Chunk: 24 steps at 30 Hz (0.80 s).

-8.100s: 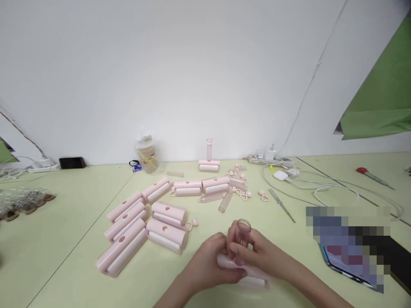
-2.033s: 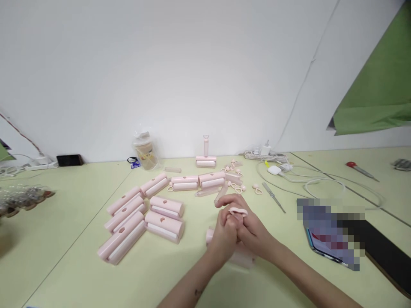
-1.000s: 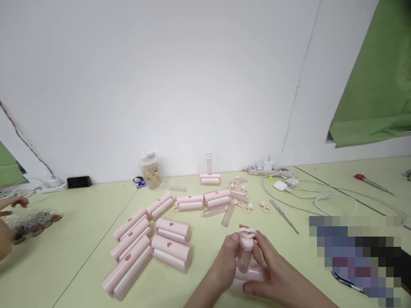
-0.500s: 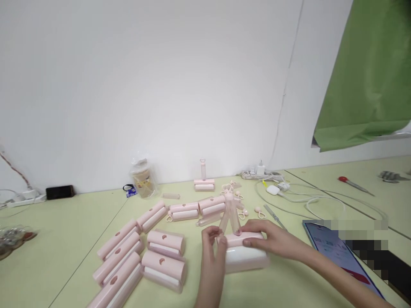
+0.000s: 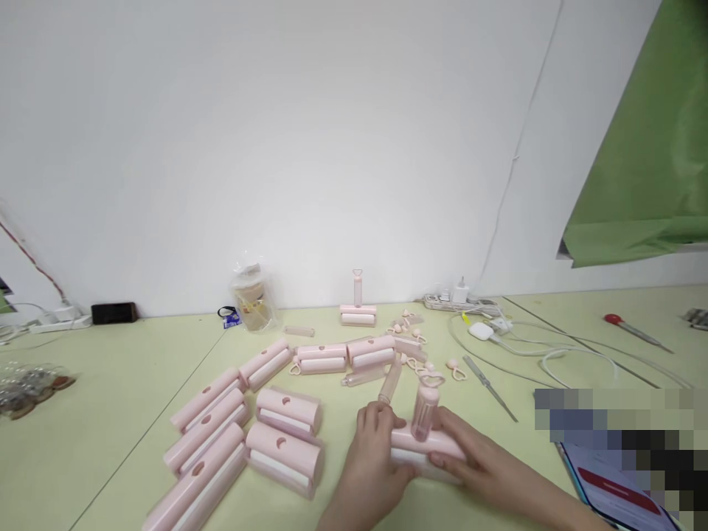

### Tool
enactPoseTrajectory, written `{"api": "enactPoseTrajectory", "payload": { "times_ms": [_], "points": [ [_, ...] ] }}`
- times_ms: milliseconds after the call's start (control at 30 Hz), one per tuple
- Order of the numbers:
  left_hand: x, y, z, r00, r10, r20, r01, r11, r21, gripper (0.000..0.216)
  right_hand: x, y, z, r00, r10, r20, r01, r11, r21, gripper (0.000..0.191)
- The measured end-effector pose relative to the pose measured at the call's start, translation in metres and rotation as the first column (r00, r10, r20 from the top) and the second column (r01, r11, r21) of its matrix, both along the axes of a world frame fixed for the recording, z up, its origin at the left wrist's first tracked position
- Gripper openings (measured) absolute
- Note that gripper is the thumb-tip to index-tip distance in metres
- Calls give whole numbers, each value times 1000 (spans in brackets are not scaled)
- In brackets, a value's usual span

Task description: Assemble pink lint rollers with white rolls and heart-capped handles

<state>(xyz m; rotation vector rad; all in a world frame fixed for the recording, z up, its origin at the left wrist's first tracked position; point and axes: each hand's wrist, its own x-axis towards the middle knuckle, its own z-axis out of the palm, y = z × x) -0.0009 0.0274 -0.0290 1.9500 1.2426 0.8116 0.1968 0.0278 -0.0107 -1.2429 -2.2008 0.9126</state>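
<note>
A pink lint roller [image 5: 423, 445] lies on the pale green table [image 5: 110, 442] just in front of me, its translucent pink handle [image 5: 425, 409] standing upright with a heart-shaped cap on top. My left hand [image 5: 372, 457] is curled round the roller's left end. My right hand [image 5: 473, 464] grips its right end, fingers pressed along the body. Both hands hold it down on the table.
Several pink roller bodies [image 5: 285, 435] lie to the left and behind. Loose handles and heart caps [image 5: 412, 354] are scattered beyond. An assembled roller [image 5: 358, 306] stands near the wall by a jar [image 5: 250, 299]. Cables, a charger [image 5: 481, 330], tweezers [image 5: 490, 377] and a phone [image 5: 619, 490] lie right.
Both hands have drawn the roller nearer to me and closed on its two ends. The handle, tilted half a second ago, now stands upright.
</note>
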Motion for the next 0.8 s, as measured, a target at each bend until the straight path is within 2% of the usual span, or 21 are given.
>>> {"api": "enactPoseTrajectory", "payload": {
  "times_ms": [100,167,267,333,400,500,567,633,733,800],
  "points": [
    [-3,1,2,999,-48,1,48,998,-47,38,3,-3,-6,998,17,56,-17,1000,-3,39],
    [-3,0,4,999,-43,34,45,997,-58,52,7,0,-7,997,9,81,-11,1000,26,45],
    [-2,-3,9,989,95,113,-102,993,58,76,18,21,1,996,-18,90,7,992,129,37],
    [0,-5,10,965,182,192,-218,958,188,65,26,48,13,990,-94,108,62,962,265,34],
    [3,-5,9,942,205,266,-281,916,286,47,31,85,26,966,-231,112,167,897,410,40],
    [8,-5,0,935,199,294,-306,870,386,37,33,146,39,941,-318,114,232,854,465,43],
    [12,-3,-8,953,191,236,-284,833,474,37,29,182,41,926,-347,149,240,845,479,36],
    [18,-1,-18,975,171,143,-223,768,601,37,22,211,38,910,-366,194,240,847,475,29],
    [27,5,-37,987,147,68,-142,585,799,27,10,239,29,897,-364,250,223,863,453,26],
    [34,11,-53,989,143,31,-99,498,861,18,3,250,23,896,-351,274,206,873,443,27]
  ]
}}
